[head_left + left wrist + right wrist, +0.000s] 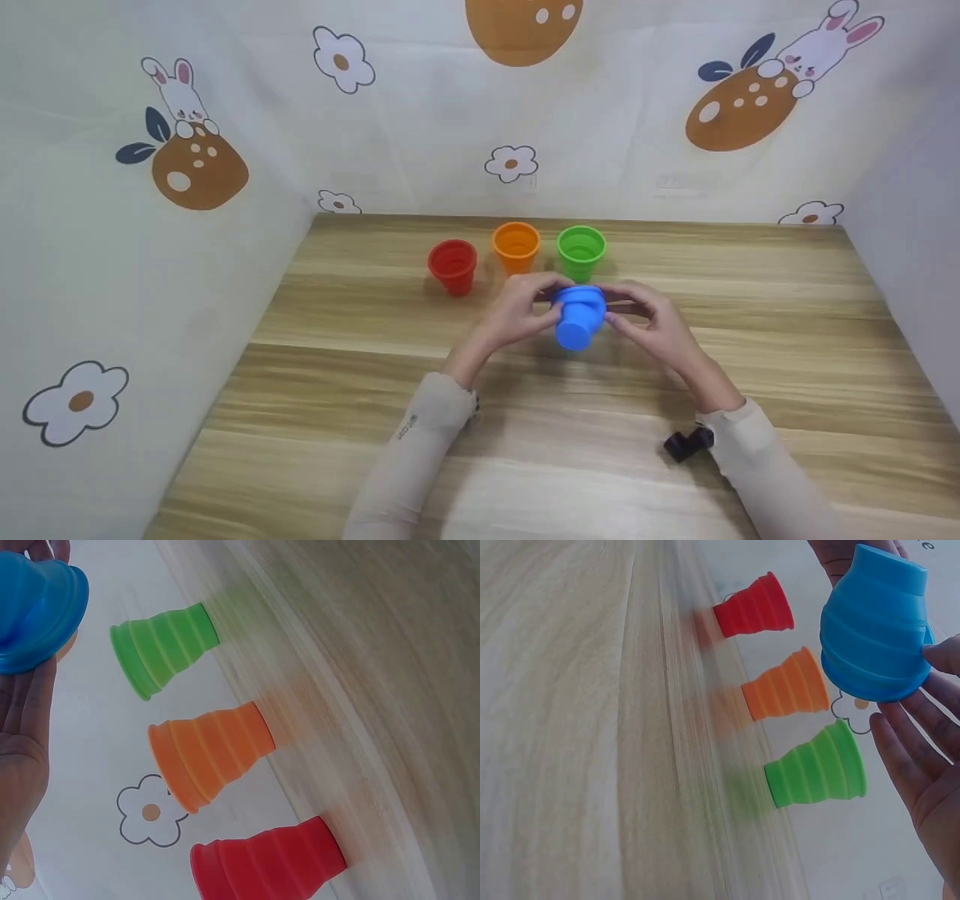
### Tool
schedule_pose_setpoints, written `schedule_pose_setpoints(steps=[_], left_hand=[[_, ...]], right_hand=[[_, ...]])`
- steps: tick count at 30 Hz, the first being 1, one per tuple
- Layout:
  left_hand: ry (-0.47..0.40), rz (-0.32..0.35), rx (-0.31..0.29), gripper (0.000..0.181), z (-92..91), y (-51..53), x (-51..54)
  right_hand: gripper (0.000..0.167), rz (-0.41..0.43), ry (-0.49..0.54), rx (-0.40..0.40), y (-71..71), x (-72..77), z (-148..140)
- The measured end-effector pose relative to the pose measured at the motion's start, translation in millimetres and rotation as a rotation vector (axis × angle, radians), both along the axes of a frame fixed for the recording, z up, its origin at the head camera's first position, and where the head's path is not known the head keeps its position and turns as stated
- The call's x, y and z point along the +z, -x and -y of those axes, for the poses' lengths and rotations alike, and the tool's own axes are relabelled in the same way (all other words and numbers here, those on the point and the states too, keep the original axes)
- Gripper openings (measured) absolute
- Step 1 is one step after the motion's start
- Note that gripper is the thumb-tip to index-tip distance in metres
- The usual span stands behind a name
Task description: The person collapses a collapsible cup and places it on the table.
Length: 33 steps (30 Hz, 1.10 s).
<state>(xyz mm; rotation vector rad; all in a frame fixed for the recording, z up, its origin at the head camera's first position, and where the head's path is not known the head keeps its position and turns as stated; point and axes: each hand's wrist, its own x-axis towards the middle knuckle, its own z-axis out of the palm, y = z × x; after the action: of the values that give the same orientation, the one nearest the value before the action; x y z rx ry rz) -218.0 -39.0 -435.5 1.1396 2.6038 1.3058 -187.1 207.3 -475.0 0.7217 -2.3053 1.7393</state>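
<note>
Both hands hold a blue collapsible cup (579, 315) in the air above the table, its narrow base tilted toward me. Its ringed wall looks unevenly folded, bulging on one side in the right wrist view. My left hand (523, 309) grips the rim from the left, thumb on the near side and fingers behind. From the right, my right hand (654, 319) pinches the rim between thumb and fingers. Just beyond the hands stand a red cup (453, 266), an orange cup (516, 247) and a green cup (581, 251), upright and extended.
The wood-grain table (337, 420) meets a printed back wall (427, 127) behind the cups. Side walls rise at left and right. A black device (688, 444) sits at the right sleeve's cuff.
</note>
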Motion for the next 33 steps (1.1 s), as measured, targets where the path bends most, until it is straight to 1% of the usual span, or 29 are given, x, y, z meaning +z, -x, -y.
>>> schedule_pose_setpoints(steps=[6, 15, 19, 27, 33], left_hand=[[-0.026, -0.023, 0.001, 0.029, 0.4, 0.5, -1.3], [-0.023, 0.002, 0.013, 0.03, 1.4, 0.1, -2.0], [-0.029, -0.001, 0.011, 0.03, 1.3, 0.1, -2.4], [-0.021, -0.013, 0.016, 0.03, -0.8, -0.8, -3.6], [-0.033, -0.012, 0.007, 0.029, -2.1, -1.2, -3.8]], right_hand=[[0.038, 0.007, 0.025, -0.004, -0.4, 0.9, 1.9], [0.039, 0.008, 0.031, -0.013, 0.2, -0.3, 3.2], [0.039, -0.003, 0.029, -0.021, 0.1, 0.0, 3.7], [0.033, -0.016, 0.037, -0.059, 1.2, 0.0, 5.8], [0.031, -0.022, 0.043, -0.086, 0.6, 1.1, 6.8]])
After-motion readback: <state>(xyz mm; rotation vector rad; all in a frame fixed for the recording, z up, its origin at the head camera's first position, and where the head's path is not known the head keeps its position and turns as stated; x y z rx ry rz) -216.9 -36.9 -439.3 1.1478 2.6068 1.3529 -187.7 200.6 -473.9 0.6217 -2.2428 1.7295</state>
